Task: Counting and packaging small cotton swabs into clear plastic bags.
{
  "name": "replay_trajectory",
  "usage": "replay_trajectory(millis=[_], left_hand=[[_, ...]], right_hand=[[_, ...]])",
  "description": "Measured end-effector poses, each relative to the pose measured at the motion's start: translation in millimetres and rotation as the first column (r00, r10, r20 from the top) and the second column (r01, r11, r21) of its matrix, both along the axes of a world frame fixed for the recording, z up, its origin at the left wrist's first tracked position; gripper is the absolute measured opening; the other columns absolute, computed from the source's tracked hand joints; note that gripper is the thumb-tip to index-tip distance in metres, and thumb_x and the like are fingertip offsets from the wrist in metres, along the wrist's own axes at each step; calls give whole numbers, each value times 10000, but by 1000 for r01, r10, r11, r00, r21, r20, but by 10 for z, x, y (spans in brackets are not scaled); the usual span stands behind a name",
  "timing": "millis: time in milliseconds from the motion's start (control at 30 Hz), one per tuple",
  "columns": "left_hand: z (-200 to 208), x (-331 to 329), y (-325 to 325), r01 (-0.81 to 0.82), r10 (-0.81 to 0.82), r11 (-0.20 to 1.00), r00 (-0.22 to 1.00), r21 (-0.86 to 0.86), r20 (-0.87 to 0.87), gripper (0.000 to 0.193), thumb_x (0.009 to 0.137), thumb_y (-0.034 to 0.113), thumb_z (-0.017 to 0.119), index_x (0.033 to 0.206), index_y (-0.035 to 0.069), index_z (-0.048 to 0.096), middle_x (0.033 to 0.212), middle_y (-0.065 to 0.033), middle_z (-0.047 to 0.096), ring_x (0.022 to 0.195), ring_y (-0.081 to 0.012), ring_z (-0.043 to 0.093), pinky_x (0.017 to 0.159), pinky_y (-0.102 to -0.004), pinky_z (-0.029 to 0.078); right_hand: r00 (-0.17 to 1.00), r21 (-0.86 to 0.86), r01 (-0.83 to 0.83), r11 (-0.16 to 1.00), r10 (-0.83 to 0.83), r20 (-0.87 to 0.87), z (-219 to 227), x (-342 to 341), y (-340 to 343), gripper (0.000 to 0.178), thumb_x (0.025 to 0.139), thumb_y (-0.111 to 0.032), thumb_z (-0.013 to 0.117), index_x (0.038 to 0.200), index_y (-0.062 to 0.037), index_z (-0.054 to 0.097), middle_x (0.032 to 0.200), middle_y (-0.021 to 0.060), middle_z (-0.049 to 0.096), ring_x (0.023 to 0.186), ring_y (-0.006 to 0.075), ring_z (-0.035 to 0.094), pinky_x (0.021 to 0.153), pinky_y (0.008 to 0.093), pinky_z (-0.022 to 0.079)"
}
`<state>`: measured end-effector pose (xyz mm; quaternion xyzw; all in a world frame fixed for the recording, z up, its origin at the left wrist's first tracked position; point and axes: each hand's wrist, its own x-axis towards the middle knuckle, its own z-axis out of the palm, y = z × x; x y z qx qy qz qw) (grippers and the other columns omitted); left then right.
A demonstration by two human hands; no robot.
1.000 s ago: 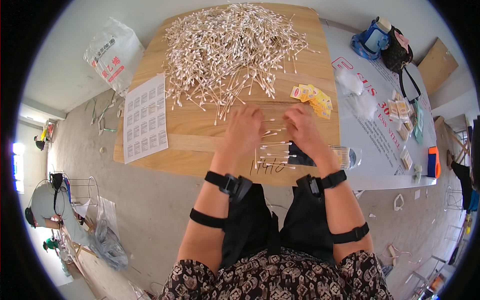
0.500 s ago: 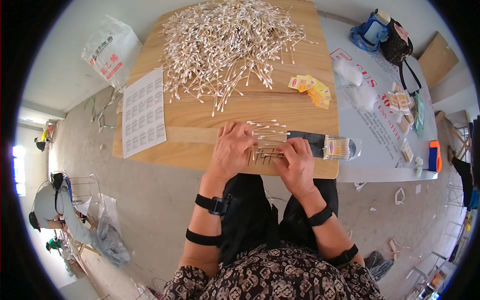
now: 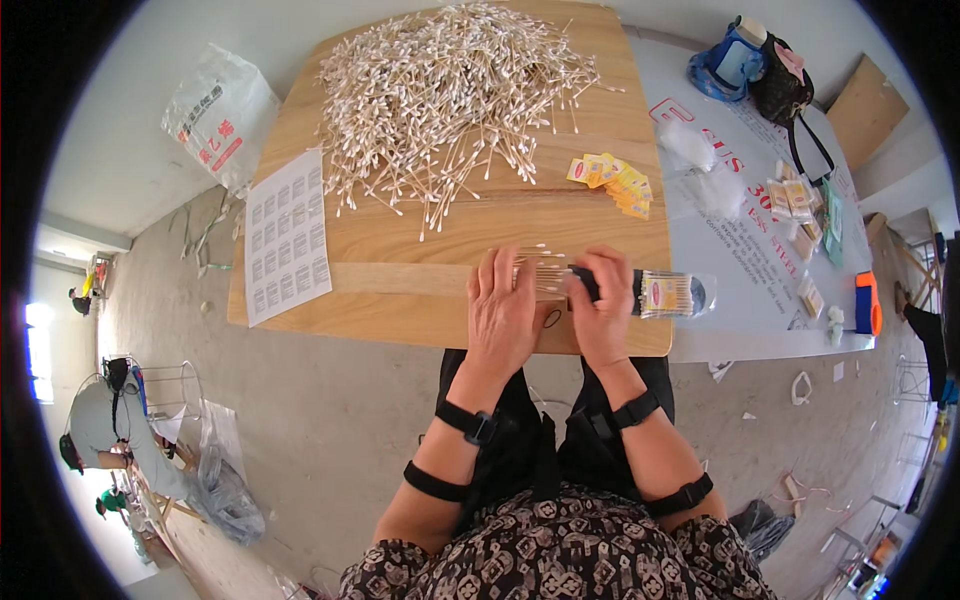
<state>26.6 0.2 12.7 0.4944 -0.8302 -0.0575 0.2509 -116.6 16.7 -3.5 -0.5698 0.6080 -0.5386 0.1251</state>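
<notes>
White-tipped wooden swab heap point(image 3: 450, 110): rear of brown wooden table point(image 3: 400, 280).
White rectangular paper sheet point(image 3: 288, 240): left side of table.
Yellow rectangular cards point(image 3: 615, 183): table's right side, behind right hand point(image 3: 602, 310).
Loose swabs point(image 3: 543, 265): between left hand point(image 3: 503, 312) and right hand.
Clear plastic swab pack point(image 3: 668, 294): across table's right edge.

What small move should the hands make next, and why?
I'd probably bring both hands gently inward to even up the loose swabs: they lie in a small group between the left hand and the right hand, and their visible tips look uneven.
</notes>
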Motion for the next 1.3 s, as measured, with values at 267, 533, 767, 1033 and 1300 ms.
replay_trajectory(millis=[267, 533, 767, 1033, 1300], left_hand=[[-88, -168, 144, -41, 6, 981, 983, 188, 184, 834, 858, 442, 641, 1474, -16, 313, 1556, -211, 277, 1465, -340, 221, 1179, -525, 148], [-379, -29, -86, -116, 108, 993, 873, 13, -476, 591, 1002, 360, 491, 1437, -24, 381, 1528, -218, 323, 1433, -352, 279, 1164, -454, 230], [-285, -215, -176, -110, 401, 893, 631, 436, -663, 564, 1062, 385, 350, 1435, -37, 377, 1495, -226, 363, 1402, -312, 337, 1139, -404, 294], [-164, -379, -203, 275, 320, 850, 406, 448, -856, 608, 1055, 416, 364, 1442, -53, 339, 1470, -232, 379, 1408, -302, 332, 1168, -401, 268], [-369, -434, -272, 229, 364, 884, 210, 407, -908, 585, 1055, 396, 379, 1433, -50, 359, 1463, -215, 390, 1392, -289, 347, 1172, -396, 256]], right_hand=[[794, 23, -101, 995, 67, 605, -154, -155, 179, 258, 985, -131, 570, 1197, 16, 563, 1328, 132, 509, 1185, 195, 499, 999, 291, 410], [512, -3, -111, 994, 60, 857, -102, 21, 127, 543, 1052, -353, 429, 1397, 67, 424, 1494, 154, 386, 1356, 218, 374, 1125, 328, 300], [604, 43, -155, 987, 60, 795, -202, 39, -97, 576, 1053, -376, 411, 1417, 70, 401, 1449, 162, 430, 1356, 227, 399, 1162, 348, 297], [668, 92, -146, 985, 30, 744, -176, -54, -191, 587, 1050, -402, 400, 1374, 86, 442, 1406, 196, 484, 1326, 269, 427, 1119, 338, 305], [675, 83, -145, 986, 37, 736, -109, -93, -259, 582, 1051, -416, 396, 1356, 73, 476, 1340, 166, 544, 1259, 237, 488, 1069, 314, 358]])
